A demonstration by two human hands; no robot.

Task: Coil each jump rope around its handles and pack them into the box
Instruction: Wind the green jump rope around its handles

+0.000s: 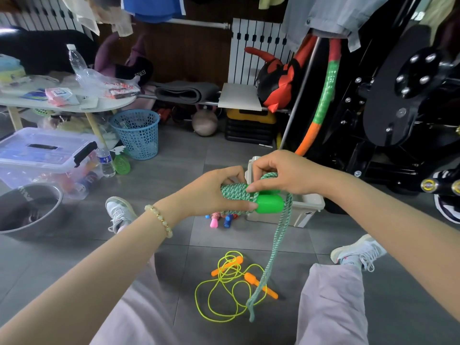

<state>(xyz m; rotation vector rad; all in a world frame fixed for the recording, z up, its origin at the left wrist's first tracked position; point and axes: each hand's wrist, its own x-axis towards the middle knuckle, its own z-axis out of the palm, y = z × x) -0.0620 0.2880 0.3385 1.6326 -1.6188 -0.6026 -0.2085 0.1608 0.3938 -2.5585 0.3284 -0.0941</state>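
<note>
Two hands meet at mid-frame above a grey tile floor. As I read the head view, the left hand point(211, 192) has its fingers curled round the green rope point(234, 192), gripping the part already wound about the green handles point(270, 204). One handle end juts out to the right of the coil. The right hand point(281, 175) pinches a turn of the same rope just above the handles, its thumb against the coil. From there the unwound length falls doubled between the knees; its end reaches the yellow rope point(224, 302), though I cannot tell whether the two touch. The left wrist carries a bead bracelet point(160, 220).

The box point(308, 202), white and open-topped, stands on the floor just behind the hands. They hide much of it, and I cannot see inside.

The yellow rope lies loose and uncoiled on the floor, with its orange handles point(258, 285) among the loops. A third rope point(221, 219), with pink and blue handle ends, lies bundled on the floor just beside the box. Farther left stand a clear lidded bin point(44, 155) and a blue basket point(137, 133).
</note>
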